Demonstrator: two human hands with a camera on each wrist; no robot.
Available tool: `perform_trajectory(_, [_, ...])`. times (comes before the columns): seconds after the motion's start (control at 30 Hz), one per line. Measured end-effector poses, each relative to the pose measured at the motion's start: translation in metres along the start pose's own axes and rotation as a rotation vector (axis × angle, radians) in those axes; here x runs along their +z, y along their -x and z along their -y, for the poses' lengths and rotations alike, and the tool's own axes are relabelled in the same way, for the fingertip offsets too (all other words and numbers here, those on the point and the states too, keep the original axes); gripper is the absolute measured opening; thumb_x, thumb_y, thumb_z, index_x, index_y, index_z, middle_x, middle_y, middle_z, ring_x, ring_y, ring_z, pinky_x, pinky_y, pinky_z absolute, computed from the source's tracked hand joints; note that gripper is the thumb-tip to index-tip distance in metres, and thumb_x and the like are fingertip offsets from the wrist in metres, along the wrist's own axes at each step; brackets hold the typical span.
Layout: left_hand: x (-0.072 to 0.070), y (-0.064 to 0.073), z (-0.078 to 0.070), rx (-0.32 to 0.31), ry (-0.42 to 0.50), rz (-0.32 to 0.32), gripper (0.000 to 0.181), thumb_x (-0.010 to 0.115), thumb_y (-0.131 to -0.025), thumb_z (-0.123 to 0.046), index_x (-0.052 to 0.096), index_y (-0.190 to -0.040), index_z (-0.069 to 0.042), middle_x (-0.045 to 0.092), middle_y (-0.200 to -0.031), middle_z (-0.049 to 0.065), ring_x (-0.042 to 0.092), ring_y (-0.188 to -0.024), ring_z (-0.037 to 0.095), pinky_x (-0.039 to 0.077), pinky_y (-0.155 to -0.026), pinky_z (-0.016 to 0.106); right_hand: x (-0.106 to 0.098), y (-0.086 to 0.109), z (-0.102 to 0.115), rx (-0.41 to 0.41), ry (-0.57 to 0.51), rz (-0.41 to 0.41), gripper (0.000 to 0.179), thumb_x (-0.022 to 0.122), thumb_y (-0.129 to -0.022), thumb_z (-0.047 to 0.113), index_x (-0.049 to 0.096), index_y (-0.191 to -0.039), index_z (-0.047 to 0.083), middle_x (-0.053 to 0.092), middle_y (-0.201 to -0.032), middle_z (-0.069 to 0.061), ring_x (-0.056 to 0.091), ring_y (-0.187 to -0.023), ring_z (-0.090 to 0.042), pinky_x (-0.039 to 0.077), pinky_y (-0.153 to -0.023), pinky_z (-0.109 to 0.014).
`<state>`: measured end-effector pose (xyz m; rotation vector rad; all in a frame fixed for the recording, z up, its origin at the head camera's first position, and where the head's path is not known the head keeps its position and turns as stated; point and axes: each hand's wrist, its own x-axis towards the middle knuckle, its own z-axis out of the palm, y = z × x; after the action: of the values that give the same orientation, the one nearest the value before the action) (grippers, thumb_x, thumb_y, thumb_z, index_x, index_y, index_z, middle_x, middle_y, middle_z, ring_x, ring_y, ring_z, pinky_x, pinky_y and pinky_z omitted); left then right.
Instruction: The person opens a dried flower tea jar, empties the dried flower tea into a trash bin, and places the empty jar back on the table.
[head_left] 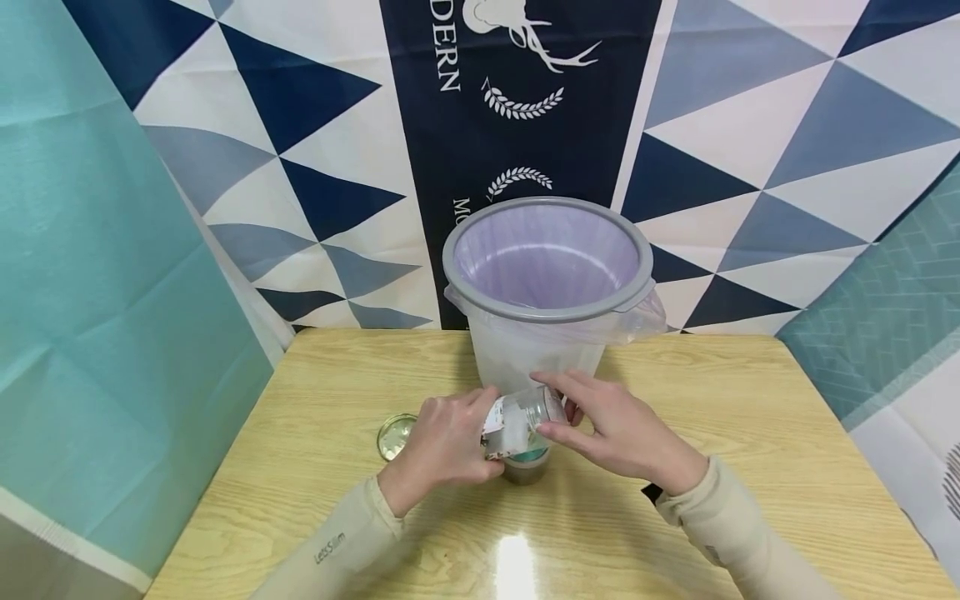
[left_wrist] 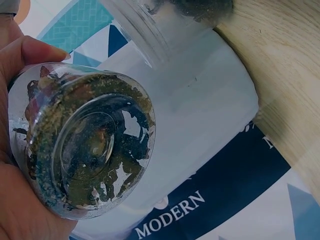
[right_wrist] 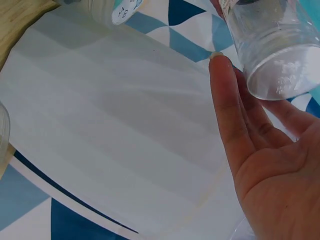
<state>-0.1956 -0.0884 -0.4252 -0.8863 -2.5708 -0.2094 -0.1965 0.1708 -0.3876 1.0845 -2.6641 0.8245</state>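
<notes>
My left hand [head_left: 450, 437] grips a clear jar [head_left: 513, 425] that lies tilted in front of the bin, its neck toward the right. In the left wrist view the jar's base [left_wrist: 95, 145] faces the camera, with dark flaky bits and grit inside it. My right hand [head_left: 611, 421] is at the neck end, thumb and fingers spread around it. The right wrist view shows that hand's fingers [right_wrist: 225, 95] fairly straight, some passing behind the jar's clear end [right_wrist: 282, 75]; contact is unclear. Below the jar stands a small container [head_left: 527, 468] with teal inside, partly hidden.
A white bin [head_left: 540, 354] with a grey rim and a pale purple liner stands at the back of the wooden table [head_left: 337, 375]. A round gold-edged lid [head_left: 395, 435] lies beside my left hand. Patterned cloth [head_left: 337, 167] hangs behind.
</notes>
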Motion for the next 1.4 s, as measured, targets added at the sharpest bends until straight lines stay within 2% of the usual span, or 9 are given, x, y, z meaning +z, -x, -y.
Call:
perform_trajectory(0.27, [0.0024,0.0003,0.0,0.006,-0.023,-0.015,0.072,0.093,-0.052,-0.052,0.056,-0.102,-0.015,0.061,-0.076,-0.008,0.053,-0.053,0.009,0.039,-0.047,0.025,-0.0021,0.0049,-0.0064,-0.147,0.014,-0.027,0.073,0.081,-0.09,0.035,0.049,-0.153,0.02,0.058,-0.137,0.004,0.063,-0.113,-0.009,0.058,-0.093,-0.038])
perform_trajectory(0.4, [0.0026,0.0012,-0.0001,-0.005,-0.012,-0.005,0.073,0.093,-0.053,-0.052,0.056,-0.103,-0.015,0.062,-0.077,-0.007,0.055,-0.054,0.01,0.04,-0.047,0.025,-0.002,0.0044,-0.0042,-0.117,0.016,-0.056,0.074,0.081,-0.09,0.034,0.047,-0.154,0.018,0.055,-0.144,0.001,0.064,-0.119,-0.016,0.058,-0.095,-0.044])
perform_trajectory(0.53, [0.0018,0.0007,-0.0006,-0.009,-0.004,0.008,0.073,0.093,-0.054,-0.053,0.056,-0.104,-0.014,0.062,-0.077,-0.007,0.054,-0.056,0.01,0.039,-0.048,0.025,-0.0008,0.0027,-0.0024,-0.054,-0.003,-0.068,0.065,0.075,-0.094,0.032,0.05,-0.152,0.015,0.061,-0.139,-0.003,0.069,-0.106,-0.015,0.059,-0.088,-0.042])
perform_trajectory(0.67, [0.0012,0.0002,-0.0011,-0.008,0.0,0.009,0.073,0.094,-0.054,-0.052,0.056,-0.104,-0.014,0.061,-0.077,-0.007,0.053,-0.056,0.009,0.039,-0.047,0.024,0.0,0.0011,-0.001,-0.009,0.0,-0.033,0.061,0.072,-0.097,0.037,0.053,-0.15,0.016,0.067,-0.121,0.001,0.066,-0.092,-0.009,0.057,-0.079,-0.032])
perform_trajectory(0.77, [0.0008,0.0,-0.0014,-0.007,0.004,0.01,0.074,0.094,-0.054,-0.052,0.056,-0.105,-0.014,0.062,-0.077,-0.007,0.053,-0.056,0.008,0.038,-0.047,0.023,0.0001,0.0006,0.0002,0.009,0.01,-0.014,0.06,0.071,-0.097,0.04,0.054,-0.15,0.016,0.062,-0.103,0.009,0.059,-0.083,-0.003,0.051,-0.069,-0.024])
perform_trajectory(0.87, [0.0007,-0.0002,-0.0017,-0.004,0.0,0.006,0.074,0.094,-0.053,-0.052,0.057,-0.105,-0.014,0.062,-0.077,-0.007,0.052,-0.056,0.008,0.038,-0.047,0.023,-0.0005,0.0016,0.0001,-0.001,0.006,-0.012,0.062,0.073,-0.096,0.04,0.053,-0.15,0.017,0.058,-0.097,0.011,0.055,-0.08,-0.001,0.047,-0.065,-0.021])
perform_trajectory(1.1, [0.0018,0.0007,-0.0018,0.001,-0.009,-0.006,0.074,0.094,-0.052,-0.052,0.057,-0.104,-0.015,0.061,-0.075,-0.008,0.049,-0.054,0.007,0.037,-0.046,0.023,-0.0023,0.0054,-0.0038,-0.126,0.001,-0.028,0.075,0.082,-0.089,0.032,0.048,-0.154,0.018,0.061,-0.135,0.001,0.065,-0.103,-0.009,0.059,-0.086,-0.035])
perform_trajectory(1.27, [0.0023,-0.0003,-0.002,0.009,-0.02,-0.018,0.073,0.093,-0.052,-0.053,0.056,-0.102,-0.015,0.06,-0.074,-0.008,0.049,-0.052,0.008,0.037,-0.045,0.023,-0.0028,0.0056,-0.0052,-0.169,0.017,-0.042,0.089,0.088,-0.083,0.033,0.042,-0.158,0.022,0.052,-0.149,0.0,0.058,-0.13,-0.019,0.055,-0.101,-0.047])
perform_trajectory(1.4, [0.0028,-0.0009,-0.0016,0.013,-0.012,-0.019,0.073,0.094,-0.052,-0.052,0.056,-0.102,-0.015,0.061,-0.074,-0.009,0.047,-0.052,0.006,0.036,-0.046,0.021,-0.0012,0.0024,-0.0029,-0.12,0.019,-0.056,0.08,0.081,-0.089,0.037,0.043,-0.158,0.02,0.056,-0.144,-0.002,0.063,-0.119,-0.015,0.057,-0.095,-0.044])
